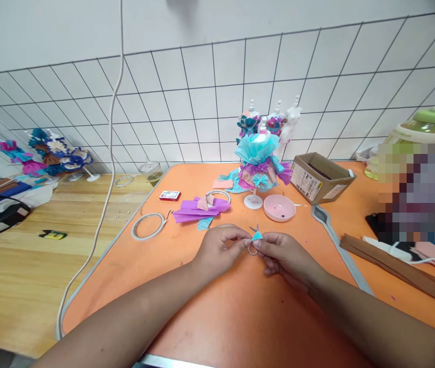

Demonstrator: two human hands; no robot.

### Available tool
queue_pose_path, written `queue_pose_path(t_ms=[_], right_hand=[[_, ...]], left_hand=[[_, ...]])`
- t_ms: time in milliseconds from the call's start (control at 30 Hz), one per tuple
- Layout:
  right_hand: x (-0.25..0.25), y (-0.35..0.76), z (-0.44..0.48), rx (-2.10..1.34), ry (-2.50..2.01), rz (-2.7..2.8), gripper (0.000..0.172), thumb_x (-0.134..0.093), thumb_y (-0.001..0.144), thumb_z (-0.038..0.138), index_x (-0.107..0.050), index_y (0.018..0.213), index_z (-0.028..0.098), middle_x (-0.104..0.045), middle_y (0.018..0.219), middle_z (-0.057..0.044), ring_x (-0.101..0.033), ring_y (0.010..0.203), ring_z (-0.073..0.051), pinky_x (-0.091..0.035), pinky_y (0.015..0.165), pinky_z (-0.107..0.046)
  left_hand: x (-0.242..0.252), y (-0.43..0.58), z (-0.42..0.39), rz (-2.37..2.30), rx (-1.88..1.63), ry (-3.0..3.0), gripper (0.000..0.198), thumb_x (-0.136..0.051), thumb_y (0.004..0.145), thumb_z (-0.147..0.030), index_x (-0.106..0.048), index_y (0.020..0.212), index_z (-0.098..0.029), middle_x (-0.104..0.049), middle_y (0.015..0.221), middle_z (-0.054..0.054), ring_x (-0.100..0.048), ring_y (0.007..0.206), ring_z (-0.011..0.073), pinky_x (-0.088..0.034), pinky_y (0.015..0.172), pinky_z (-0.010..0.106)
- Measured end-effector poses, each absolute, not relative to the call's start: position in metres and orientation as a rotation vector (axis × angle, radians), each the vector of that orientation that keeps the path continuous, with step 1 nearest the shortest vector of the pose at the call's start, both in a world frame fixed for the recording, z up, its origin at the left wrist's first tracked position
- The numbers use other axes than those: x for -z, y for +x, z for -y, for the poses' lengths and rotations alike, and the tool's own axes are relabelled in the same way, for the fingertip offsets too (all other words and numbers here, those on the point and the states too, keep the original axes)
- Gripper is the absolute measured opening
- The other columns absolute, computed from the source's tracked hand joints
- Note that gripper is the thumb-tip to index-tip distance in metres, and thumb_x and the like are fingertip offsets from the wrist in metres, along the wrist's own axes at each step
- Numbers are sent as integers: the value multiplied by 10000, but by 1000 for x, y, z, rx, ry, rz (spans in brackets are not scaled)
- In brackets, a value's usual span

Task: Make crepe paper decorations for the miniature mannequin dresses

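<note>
My left hand [217, 251] and my right hand [288, 255] meet over the middle of the orange table. Between their fingertips they pinch a small gathered piece of light blue crepe paper [257, 235]. Small scissors [253, 254] show at the same spot, blade tips above the fingers and a ring handle below. Whether they hang from a finger or lie on the table, I cannot tell. Just beyond stands a small dress form [253, 201] on a white base, dressed in blue and purple crepe paper with a blue bow.
A pink bowl [279, 208] and an open cardboard box [322, 176] stand beyond my right hand. Purple crepe paper [186, 210], a tape roll [134, 231] and a small red-white box [170, 196] lie leftward. A white cable [110, 128] hangs at left. Brown paper strips [397, 268] lie right.
</note>
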State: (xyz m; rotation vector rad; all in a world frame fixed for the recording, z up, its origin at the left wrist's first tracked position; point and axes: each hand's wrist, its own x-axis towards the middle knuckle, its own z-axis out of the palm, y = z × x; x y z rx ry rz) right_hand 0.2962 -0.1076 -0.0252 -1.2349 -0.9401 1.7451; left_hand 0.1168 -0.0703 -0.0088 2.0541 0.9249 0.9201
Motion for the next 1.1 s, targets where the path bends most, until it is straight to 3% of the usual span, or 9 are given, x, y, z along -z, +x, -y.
queue_pose_path(t_ms=[267,400,467,533,633,833,1100], right_hand=[[27,300,107,-2018,-1024,753,308,-695,791,434,-682,975,187,-578,787,18,-454,480,-37,-451,399,-155],[27,307,103,-2245,-1006,603,391,-566,862,495,-685,915,126,-615,730,-14,-520,482,-62,-422,378,-160],[26,308,103,-2262,-1008,606,302,-595,848,421,-675,885,132,-614,706,-7,-535,488,-64,-409,374,-149],[26,307,103,-2234,-1004,659,187,-668,787,314,-660,864,144,-614,708,5,-536,497,-57,-402,375,-134],[26,306,104,-2176,-984,712,223,-760,675,243,-628,839,170,-586,673,40,-506,481,-51,-418,370,-132],[28,311,101,-2018,-1066,940,290,-808,639,347,-628,780,169,-534,590,59,-503,477,-65,-476,395,-170],[37,315,98,-1707,-1177,1191,315,-775,681,431,-660,808,166,-543,609,37,-444,478,-67,-334,357,-161]], left_hand=[[5,116,70,-977,-1094,1925,109,-604,843,-228,-673,787,-165,-712,782,31,-648,732,138,-494,686,230],[4,110,68,-892,-1098,2136,131,-584,872,-244,-690,822,-185,-721,824,35,-660,810,154,-496,766,264],[4,108,68,-781,-1079,2261,143,-560,887,-233,-693,847,-199,-722,827,35,-663,872,165,-498,805,279],[4,108,67,-684,-1067,2341,157,-536,897,-221,-689,862,-208,-722,815,33,-661,900,168,-506,824,289],[3,108,67,-557,-1049,2433,168,-508,909,-207,-676,891,-212,-728,831,35,-660,898,163,-503,877,315],[3,105,66,-350,-894,2765,263,-412,922,-157,-657,992,-222,-708,943,70,-646,921,157,-480,886,327],[1,98,66,-380,-855,3130,262,-419,917,-140,-648,1004,-231,-708,878,37,-628,855,166,-461,881,330]])
